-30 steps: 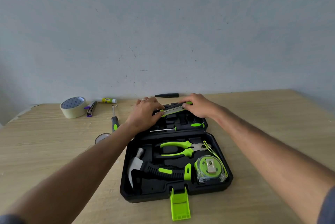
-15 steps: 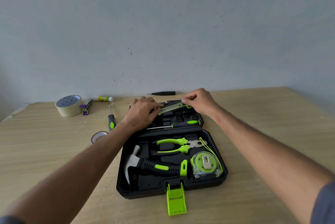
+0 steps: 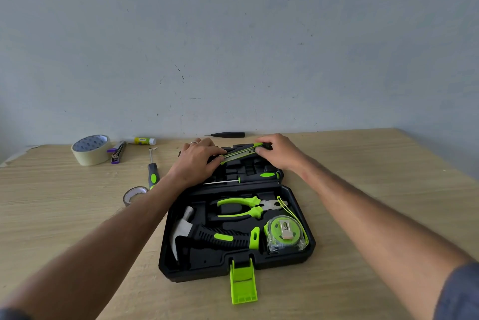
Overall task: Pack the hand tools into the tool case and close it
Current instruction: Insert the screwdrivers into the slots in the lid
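head view: left hand [image 3: 193, 164] and right hand [image 3: 278, 151] pinch utility knife [image 3: 241, 153] ends; press level into tool case [image 3: 237, 262] slot beneath hands.

hammer [image 3: 207, 236] in tool case [image 3: 298, 257], pliers [image 3: 246, 207] behind, tape measure [image 3: 285, 234] right

Single view only, head-mounted on the person, wide-angle. Faces forward and slightly down across the table [image 3: 363, 190] toward the back wall [image 3: 233, 47]; the wall fills the upper half of frame, the table the lower half. Both forearms enter from the bottom corners and converge mid-frame, where the hands meet over the far half of the open tool case [image 3: 293, 262]. Case sits near, centred low in frame. Straight edges bow toward the borders. No second view, so no overlap.
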Action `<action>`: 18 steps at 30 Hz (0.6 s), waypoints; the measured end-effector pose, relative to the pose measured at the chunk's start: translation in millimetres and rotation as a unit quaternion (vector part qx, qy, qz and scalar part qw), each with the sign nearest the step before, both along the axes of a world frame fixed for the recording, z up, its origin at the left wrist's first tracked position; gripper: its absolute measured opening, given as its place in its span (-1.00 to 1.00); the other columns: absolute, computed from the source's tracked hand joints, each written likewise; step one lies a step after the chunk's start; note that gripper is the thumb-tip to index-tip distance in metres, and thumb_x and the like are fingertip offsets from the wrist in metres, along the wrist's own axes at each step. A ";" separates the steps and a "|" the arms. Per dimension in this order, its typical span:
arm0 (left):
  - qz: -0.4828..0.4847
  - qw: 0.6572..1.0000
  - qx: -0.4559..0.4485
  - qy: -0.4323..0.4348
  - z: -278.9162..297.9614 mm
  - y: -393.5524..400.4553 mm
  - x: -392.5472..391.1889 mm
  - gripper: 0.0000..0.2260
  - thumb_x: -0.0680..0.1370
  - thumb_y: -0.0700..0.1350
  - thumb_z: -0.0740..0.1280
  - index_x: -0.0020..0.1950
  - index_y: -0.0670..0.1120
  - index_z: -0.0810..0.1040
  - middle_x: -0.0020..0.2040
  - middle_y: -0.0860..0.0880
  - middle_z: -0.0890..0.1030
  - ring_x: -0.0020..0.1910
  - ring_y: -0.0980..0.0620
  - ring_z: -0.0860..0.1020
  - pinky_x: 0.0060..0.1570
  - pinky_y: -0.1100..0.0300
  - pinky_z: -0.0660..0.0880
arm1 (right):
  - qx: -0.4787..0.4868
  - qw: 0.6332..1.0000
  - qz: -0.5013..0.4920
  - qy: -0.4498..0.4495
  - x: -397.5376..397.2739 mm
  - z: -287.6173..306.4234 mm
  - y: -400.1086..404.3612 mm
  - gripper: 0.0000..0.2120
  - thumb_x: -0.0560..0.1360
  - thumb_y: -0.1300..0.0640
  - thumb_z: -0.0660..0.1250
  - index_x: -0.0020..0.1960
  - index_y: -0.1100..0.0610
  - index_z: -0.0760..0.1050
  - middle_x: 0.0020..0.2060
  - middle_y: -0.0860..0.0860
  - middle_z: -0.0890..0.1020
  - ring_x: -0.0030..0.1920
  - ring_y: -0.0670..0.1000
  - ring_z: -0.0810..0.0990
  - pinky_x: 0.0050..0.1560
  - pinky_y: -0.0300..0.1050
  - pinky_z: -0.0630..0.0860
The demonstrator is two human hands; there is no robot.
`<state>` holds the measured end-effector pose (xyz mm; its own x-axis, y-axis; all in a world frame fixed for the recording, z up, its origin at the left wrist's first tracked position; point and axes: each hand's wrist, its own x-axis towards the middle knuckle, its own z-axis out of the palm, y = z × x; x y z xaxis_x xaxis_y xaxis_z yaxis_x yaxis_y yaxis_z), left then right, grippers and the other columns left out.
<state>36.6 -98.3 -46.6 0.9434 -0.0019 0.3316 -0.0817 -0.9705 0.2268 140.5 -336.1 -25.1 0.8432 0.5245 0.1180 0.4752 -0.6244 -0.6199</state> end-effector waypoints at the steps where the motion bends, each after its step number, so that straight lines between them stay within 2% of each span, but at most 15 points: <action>1: 0.001 1.000 0.000 0.001 -0.1 0.3 0.3 -0.68 0.63 0.15 0.21 0.30 0.14 0.61 0.05 0.04 0.54 0.13 -0.09 0.48 0.20 -0.12 0.38 | -0.010 1.000 0.006 0.003 0.6 -0.4 -2.5 -0.55 0.60 0.05 0.39 0.47 0.05 0.48 0.47 0.02 0.49 0.48 0.05 0.43 0.43 -0.10 0.31; 4: 0.002 1.000 -0.001 0.003 -0.5 0.0 0.6 -0.67 0.62 0.16 0.21 0.30 0.14 0.61 0.05 0.04 0.53 0.14 -0.09 0.47 0.20 -0.13 0.39 | 0.006 1.000 -0.002 -0.004 2.8 -5.1 -5.8 -0.56 0.57 0.05 0.44 0.43 0.02 0.52 0.42 0.01 0.53 0.41 0.05 0.49 0.27 -0.18 0.34; 8: 0.002 1.000 -0.005 0.007 0.3 -0.4 0.3 -0.64 0.61 0.18 0.18 0.30 0.14 0.61 0.05 0.04 0.53 0.14 -0.10 0.47 0.20 -0.14 0.38 | 0.094 0.994 -0.051 0.011 4.6 -8.7 3.8 -0.65 0.46 -0.05 0.54 0.19 0.05 0.65 0.18 -0.04 0.64 0.19 -0.06 0.55 0.20 -0.10 0.46; 10: 0.002 1.000 -0.005 0.007 0.0 -0.3 -0.2 -0.66 0.62 0.16 0.19 0.30 0.14 0.61 0.05 0.04 0.53 0.14 -0.09 0.47 0.20 -0.14 0.38 | 0.126 0.988 -0.077 0.036 7.5 -7.3 9.1 -0.72 0.43 0.04 0.58 0.11 0.06 0.69 0.09 -0.04 0.67 0.12 -0.07 0.57 0.19 -0.10 0.50; 14: 0.004 1.000 -0.010 -0.008 -1.1 1.2 -1.4 -0.70 0.62 0.12 0.21 0.23 0.13 0.65 0.02 0.06 0.52 0.12 -0.07 0.47 0.20 -0.14 0.38 | 0.158 0.979 -0.106 0.070 18.9 -6.5 6.6 -0.76 0.43 0.18 0.57 0.09 0.07 0.69 0.08 0.02 0.73 0.11 -0.03 0.67 0.15 -0.14 0.55; 16: 0.002 1.000 -0.010 -0.011 -1.7 1.0 -1.5 -0.72 0.62 0.10 0.23 0.23 0.11 0.65 0.03 0.06 0.53 0.12 -0.08 0.47 0.20 -0.14 0.38 | 0.146 0.981 -0.116 0.060 19.1 -8.7 2.5 -0.68 0.39 0.08 0.61 0.11 0.06 0.67 0.07 -0.02 0.70 0.11 -0.04 0.64 0.11 -0.15 0.53; 18: 0.002 1.000 -0.010 -0.013 -1.8 0.3 -1.0 -0.75 0.62 0.08 0.24 0.20 0.09 0.64 0.05 0.04 0.54 0.13 -0.09 0.48 0.20 -0.14 0.38 | 0.122 0.983 -0.134 0.034 14.9 -9.7 0.8 -0.59 0.33 -0.06 0.64 0.09 0.08 0.65 -0.01 -0.03 0.65 0.00 -0.05 0.62 -0.03 -0.14 0.52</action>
<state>35.6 -98.0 -48.4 0.9344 0.0080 0.3560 -0.0844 -0.9663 0.2434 155.3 -335.3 -34.8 0.9575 0.2456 0.1513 0.2662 -0.5507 -0.7911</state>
